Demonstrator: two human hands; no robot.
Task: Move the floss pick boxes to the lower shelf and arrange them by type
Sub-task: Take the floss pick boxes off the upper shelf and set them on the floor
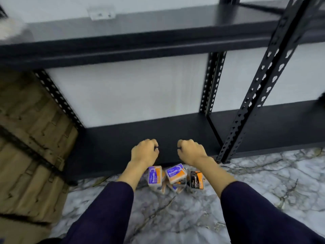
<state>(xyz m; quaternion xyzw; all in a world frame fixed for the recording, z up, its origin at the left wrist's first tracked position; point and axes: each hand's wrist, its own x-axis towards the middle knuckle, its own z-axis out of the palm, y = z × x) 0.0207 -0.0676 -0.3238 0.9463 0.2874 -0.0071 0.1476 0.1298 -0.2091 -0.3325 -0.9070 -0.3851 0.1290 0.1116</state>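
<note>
Two fists, left hand [145, 150], right hand [190, 149], curled, holding nothing, over lower shelf [112, 147]; floss pick boxes [174, 178] on floor

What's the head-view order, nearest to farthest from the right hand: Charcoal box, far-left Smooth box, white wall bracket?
From the right hand:
1. Charcoal box, on the floor just below it.
2. Far-left Smooth box, floor, under the left forearm.
3. White wall bracket, top left, above the upper shelf.

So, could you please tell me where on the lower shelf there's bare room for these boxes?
The lower shelf is bare from the left post to the middle post, behind both hands. It's crowded only on the floor, where the floss pick boxes are heaped against the shelf's front edge.
</note>
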